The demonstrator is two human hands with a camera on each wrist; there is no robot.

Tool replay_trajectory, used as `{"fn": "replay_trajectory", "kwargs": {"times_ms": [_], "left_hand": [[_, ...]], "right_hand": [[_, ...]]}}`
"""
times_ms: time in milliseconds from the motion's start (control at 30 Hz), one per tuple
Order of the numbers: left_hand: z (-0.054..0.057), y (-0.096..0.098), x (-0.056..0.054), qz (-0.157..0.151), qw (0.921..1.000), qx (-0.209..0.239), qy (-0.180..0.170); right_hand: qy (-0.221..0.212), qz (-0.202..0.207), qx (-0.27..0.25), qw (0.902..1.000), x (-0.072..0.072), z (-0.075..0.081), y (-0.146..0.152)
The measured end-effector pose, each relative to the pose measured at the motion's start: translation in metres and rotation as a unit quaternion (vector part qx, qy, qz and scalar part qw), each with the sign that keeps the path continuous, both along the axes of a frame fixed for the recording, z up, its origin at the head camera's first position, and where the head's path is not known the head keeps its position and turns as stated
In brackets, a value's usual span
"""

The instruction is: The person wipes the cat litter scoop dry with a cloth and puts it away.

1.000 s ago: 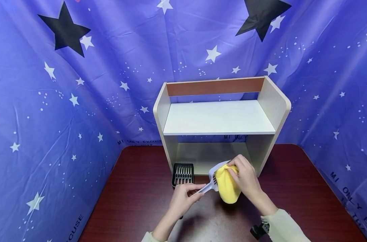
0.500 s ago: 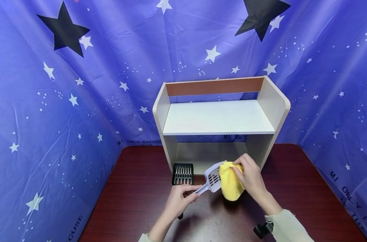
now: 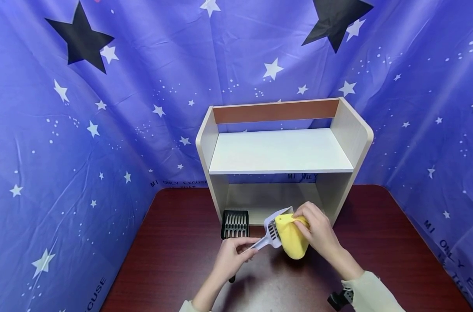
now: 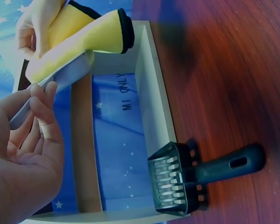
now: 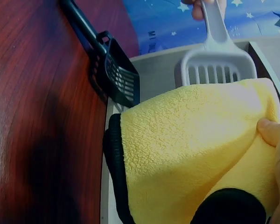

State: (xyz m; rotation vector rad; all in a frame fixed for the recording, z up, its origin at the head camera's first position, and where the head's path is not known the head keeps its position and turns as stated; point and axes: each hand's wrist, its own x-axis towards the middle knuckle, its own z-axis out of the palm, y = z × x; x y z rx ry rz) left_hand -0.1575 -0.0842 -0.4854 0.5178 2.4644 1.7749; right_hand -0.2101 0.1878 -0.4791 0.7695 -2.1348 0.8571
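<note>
My left hand [image 3: 230, 258] pinches the handle of a pale lilac litter scoop [image 5: 218, 55] between thumb and fingers. The slotted head tilts up toward the right. A yellow cloth [image 3: 293, 239] with black edging, folded and fuzzy, hangs from my right hand [image 3: 317, 229], which grips its upper part. In the right wrist view the cloth [image 5: 196, 135] lies over the scoop's head and hides its front part, leaving some slots showing. Both the scoop and the cloth are held above the table.
A black litter scoop [image 4: 177, 176] with a slotted head lies at the front left corner of a small two-tier shelf [image 3: 281, 151]. The shelf stands toward the back of a dark red wood table [image 3: 162, 260]. Blue star-patterned curtains [image 3: 174, 86] surround it.
My right hand slid the cloth right along the lilac scoop, baring more slots, then brought it back left over them. The left hand has shifted only slightly with the scoop.
</note>
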Motion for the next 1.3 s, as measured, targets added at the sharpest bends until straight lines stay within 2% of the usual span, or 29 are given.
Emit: {"fn": "replay_trajectory", "kwargs": {"times_ms": [233,400,567,933,1300], "left_hand": [[0.001,0.010,-0.001,0.001,0.9996,-0.009,0.026],[0.004,0.014,0.001,0.004,0.9973,-0.034,0.065],[0.004,0.014,0.002,0.007,0.9948,-0.053,0.086],[0.000,0.005,0.002,0.014,0.9932,-0.065,0.096],[0.000,-0.005,0.004,0.014,0.9958,-0.055,0.072]], "right_hand": [[0.021,0.025,0.003,0.9995,0.001,-0.002,-0.013],[0.017,0.003,0.004,0.9998,0.002,-0.006,-0.016],[0.013,-0.026,0.006,0.9996,0.002,-0.008,-0.016],[0.020,-0.050,-0.005,0.9985,-0.003,-0.012,-0.009],[0.014,-0.080,-0.007,0.9967,-0.005,-0.012,0.001]]}}
